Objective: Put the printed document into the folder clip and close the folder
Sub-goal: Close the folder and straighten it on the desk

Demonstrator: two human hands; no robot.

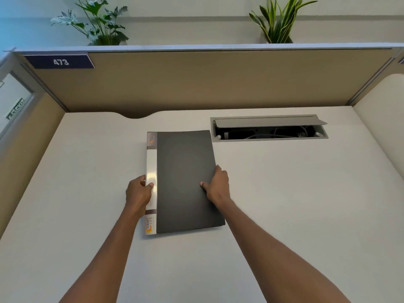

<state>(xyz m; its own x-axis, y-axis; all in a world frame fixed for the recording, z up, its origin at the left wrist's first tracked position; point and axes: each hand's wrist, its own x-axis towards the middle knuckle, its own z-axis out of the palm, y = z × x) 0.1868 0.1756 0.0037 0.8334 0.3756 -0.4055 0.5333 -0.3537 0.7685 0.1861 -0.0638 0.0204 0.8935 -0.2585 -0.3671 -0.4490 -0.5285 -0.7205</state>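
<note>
A dark grey folder [185, 171] lies closed and flat on the white desk [284, 193], its white labelled spine [151, 162] on the left. My left hand [138, 193] grips the spine edge, thumb on top of the glossy strip. My right hand [216, 185] holds the folder's right edge, thumb on the cover and fingers curled around the side. No printed document is visible; whatever is inside the folder is hidden by the cover.
An open cable tray [269, 127] with a raised grey lid is set into the desk just right of the folder's far corner. Beige partition walls [196, 79] enclose the desk at the back and sides. Two potted plants [102, 25] stand behind the partition.
</note>
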